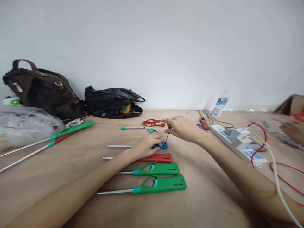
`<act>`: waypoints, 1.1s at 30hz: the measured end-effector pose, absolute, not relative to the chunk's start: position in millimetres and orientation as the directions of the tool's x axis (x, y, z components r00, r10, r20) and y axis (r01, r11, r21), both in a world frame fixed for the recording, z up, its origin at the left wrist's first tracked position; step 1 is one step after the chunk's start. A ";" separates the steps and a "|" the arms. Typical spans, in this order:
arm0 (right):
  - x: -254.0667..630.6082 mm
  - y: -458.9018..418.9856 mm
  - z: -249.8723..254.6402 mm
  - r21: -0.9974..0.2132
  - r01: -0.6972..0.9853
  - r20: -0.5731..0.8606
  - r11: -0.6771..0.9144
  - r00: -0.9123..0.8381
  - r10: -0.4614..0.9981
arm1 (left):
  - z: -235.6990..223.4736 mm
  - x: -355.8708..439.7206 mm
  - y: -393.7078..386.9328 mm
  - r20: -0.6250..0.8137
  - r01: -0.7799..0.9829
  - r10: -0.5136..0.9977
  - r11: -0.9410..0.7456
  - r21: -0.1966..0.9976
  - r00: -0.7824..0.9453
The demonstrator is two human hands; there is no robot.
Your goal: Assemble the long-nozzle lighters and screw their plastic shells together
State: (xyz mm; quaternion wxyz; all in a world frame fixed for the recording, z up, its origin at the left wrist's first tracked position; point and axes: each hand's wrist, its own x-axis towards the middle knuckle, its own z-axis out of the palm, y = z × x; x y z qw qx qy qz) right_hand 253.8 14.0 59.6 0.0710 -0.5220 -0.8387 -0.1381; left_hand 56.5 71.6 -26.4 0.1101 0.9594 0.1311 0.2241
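Observation:
My left hand (pixel 146 145) lies closed over the handle of a blue long-nosed lighter (pixel 160 146), pressing it to the table; its metal tube (pixel 120 146) points left. My right hand (pixel 182 128) pinches a small red-handled screwdriver (pixel 168 134), whose tip stands on the blue handle's right end. Just in front lie a red lighter (pixel 158 158) and two green lighters (pixel 158 169) (pixel 163 184), all side by side with their tubes pointing left.
A brown handbag (pixel 45 90), a black plastic bag (pixel 111 102) and a clear bag (pixel 23 122) sit at back left, with more long lighters (pixel 59 134). Loose lighter parts (pixel 144 127) lie behind. A white power strip (pixel 237 139) with cables, a bottle (pixel 220 104) and another person's hand (pixel 293 129) are on the right.

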 end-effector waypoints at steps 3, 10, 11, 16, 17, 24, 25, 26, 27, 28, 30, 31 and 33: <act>250.9 12.7 60.4 0.203 0.899 0.269 0.388 -0.433 0.860 | -25.9 56.8 71.6 0.411 0.192 0.297 -0.941 0.278 0.862; 255.6 12.0 61.0 0.148 0.871 0.267 0.468 -0.491 0.830 | -24.5 57.2 71.7 0.394 0.205 0.300 -0.942 0.265 0.869; 255.6 14.1 60.7 0.192 0.880 0.261 0.434 -0.472 0.842 | -24.0 57.3 71.4 0.395 0.205 0.297 -0.944 0.260 0.869; 257.8 20.5 57.0 0.260 0.897 0.269 0.357 -0.422 0.866 | -22.5 57.3 69.8 0.398 0.220 0.305 -0.944 0.246 0.865; 258.9 19.4 56.3 0.223 0.892 0.280 0.393 -0.445 0.851 | -22.9 57.1 70.0 0.395 0.220 0.307 -0.943 0.249 0.866; 257.6 14.3 57.1 0.038 0.825 0.293 0.563 -0.548 0.784 | -24.8 56.9 71.7 0.377 0.226 0.312 -0.940 0.256 0.872; 256.1 16.0 57.2 0.070 0.845 0.290 0.530 -0.525 0.800 | -24.4 57.1 71.4 0.379 0.226 0.311 -0.941 0.252 0.871; 254.7 17.8 57.2 0.111 0.867 0.288 0.486 -0.496 0.819 | -24.0 57.2 71.0 0.382 0.228 0.311 -0.942 0.248 0.870; 253.6 19.3 56.9 0.152 0.884 0.287 0.442 -0.467 0.836 | -23.7 57.3 70.6 0.385 0.229 0.311 -0.942 0.244 0.869; 253.0 20.2 56.5 0.182 0.895 0.286 0.408 -0.445 0.848 | -23.6 57.3 70.3 0.389 0.232 0.313 -0.942 0.241 0.866; 253.4 19.5 55.7 0.194 0.894 0.292 0.403 -0.445 0.846 | -24.0 57.2 70.1 0.393 0.237 0.316 -0.942 0.236 0.864; 254.3 18.2 55.4 0.175 0.884 0.301 0.434 -0.468 0.831 | -24.4 57.1 70.2 0.393 0.238 0.316 -0.943 0.235 0.864; 256.4 14.8 55.4 0.096 0.842 0.322 0.531 -0.531 0.784 | -25.2 56.9 70.8 0.389 0.238 0.316 -0.942 0.235 0.865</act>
